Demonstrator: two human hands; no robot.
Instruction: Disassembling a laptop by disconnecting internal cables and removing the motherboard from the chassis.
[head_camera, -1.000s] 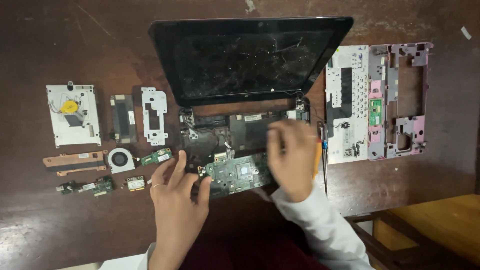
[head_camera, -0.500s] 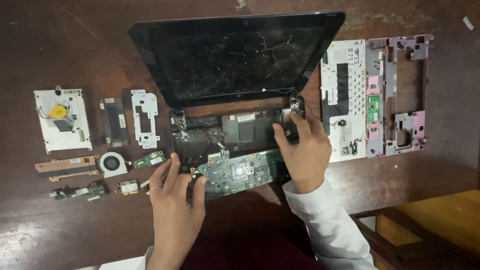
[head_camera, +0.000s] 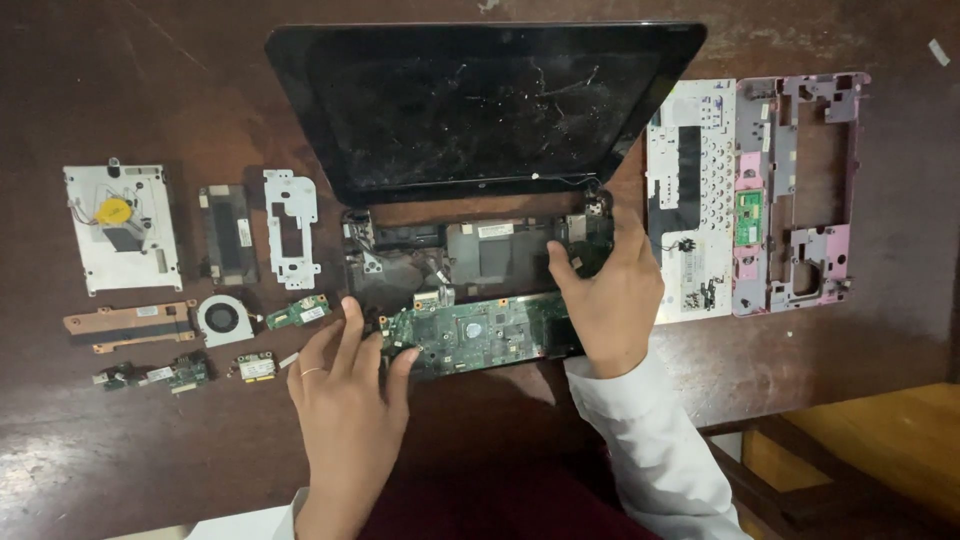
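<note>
A taken-apart laptop base lies on a dark wooden table, its cracked black screen tilted back. A green circuit board rests at the near edge of the base. My left hand lies flat with fingers spread, fingertips touching the board's left end. My right hand is at the base's right side, thumb and fingers pressing the black frame near the right hinge. Neither hand lifts anything.
Left of the laptop lie a white drive bracket with a yellow disc, a black cover, a white bracket, a fan, a copper heat pipe and small green boards. A white keyboard plate and pink frame lie right.
My right hand has moved from the circuit board up and right to the base's hinge corner. The left hand stayed at the board's left end. The camera view has shifted slightly.
</note>
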